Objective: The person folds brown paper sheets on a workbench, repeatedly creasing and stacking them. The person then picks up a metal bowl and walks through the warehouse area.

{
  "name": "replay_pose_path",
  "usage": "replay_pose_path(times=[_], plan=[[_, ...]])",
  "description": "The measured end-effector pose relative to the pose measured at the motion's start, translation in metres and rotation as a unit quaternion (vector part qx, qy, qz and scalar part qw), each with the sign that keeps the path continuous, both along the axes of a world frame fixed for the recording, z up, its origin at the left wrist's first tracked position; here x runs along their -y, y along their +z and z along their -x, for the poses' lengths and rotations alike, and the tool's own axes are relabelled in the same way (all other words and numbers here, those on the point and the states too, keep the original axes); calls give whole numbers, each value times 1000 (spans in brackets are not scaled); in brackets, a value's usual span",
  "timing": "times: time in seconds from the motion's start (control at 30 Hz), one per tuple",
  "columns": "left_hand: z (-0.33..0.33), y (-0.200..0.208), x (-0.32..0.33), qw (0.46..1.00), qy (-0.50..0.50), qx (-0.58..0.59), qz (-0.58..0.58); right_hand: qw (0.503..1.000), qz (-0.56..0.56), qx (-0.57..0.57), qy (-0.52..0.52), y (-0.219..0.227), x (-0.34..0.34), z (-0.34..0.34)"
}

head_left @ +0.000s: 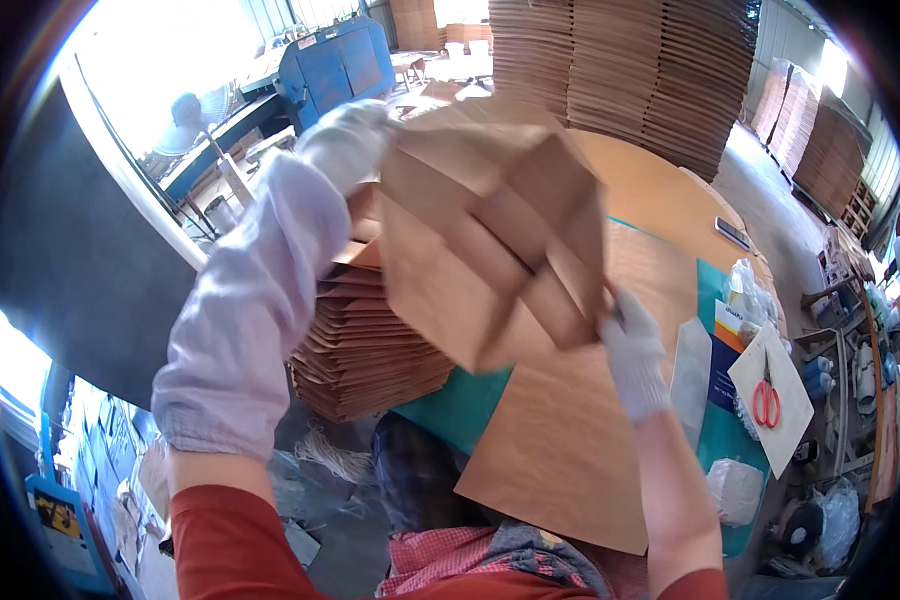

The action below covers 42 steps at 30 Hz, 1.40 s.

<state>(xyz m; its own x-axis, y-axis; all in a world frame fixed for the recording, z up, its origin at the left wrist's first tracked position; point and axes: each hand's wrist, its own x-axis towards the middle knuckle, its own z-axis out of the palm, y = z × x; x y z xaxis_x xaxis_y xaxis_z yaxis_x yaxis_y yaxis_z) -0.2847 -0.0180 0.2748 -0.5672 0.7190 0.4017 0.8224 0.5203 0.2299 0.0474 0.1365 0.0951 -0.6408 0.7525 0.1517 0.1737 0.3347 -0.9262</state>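
Tall stack of brown sheets [620, 70]: standing in the background beyond the right grip [638, 352], running out of the top of the view.
Blue machine [338, 65]: standing in the background beyond the left grip [355, 140].
Bench [650, 175]: spreading beneath and beyond the right grip, its rounded tan top showing past a teal covering [470, 400].
Flat brown paper [565, 460]: lying on the bench, below the right grip and to its left.
Pile of folded brown paper [370, 355]: rising in many layers below the left grip.
Folded paper piece [440, 270]: hanging in the air between the two grips, blurring with motion, its crossing flaps showing.
Left grip: wearing white and meeting the piece's upper left edge; blur is hiding the fingers, so whether they are closing on it cannot be told.
Right grip: wearing a white glove and clamping the piece's lower right edge.
White card [792, 402]: lying to the right of the right grip.
Red-handled scissors [766, 384]: resting on that card.
Phone [732, 233]: lying beyond the right grip, toward its right.
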Motion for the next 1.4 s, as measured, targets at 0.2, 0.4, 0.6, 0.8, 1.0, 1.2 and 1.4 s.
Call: replay_pose_path(times=[0.2, 0.4, 0.6, 0.8, 1.0, 1.2, 1.4], plan=[[160, -26, 67, 967, 188, -147, 84, 980, -167, 76, 76, 10, 6, 172], [200, -191, 140, 932, 287, 107, 192, 892, -249, 336, 173, -44, 65, 182], [169, -182, 157, 966, 243, 73, -47, 938, -334, -21, 85, -82, 79, 127], [-12, -116, 156, 927, -17, 117, -356, 890, -285, 350, 66, -116, 86, -78], [-188, -191, 80, 943, -253, 174, -133, 860, -285, 412, -96, -155, 43, -215], [-220, -321, 34, 973, -216, -4, 77, 827, -97, 511, -213, -111, 51, -229], [-224, -330, 25, 964, -262, -21, 46, 866, -147, 391, -275, -138, 47, -245]])
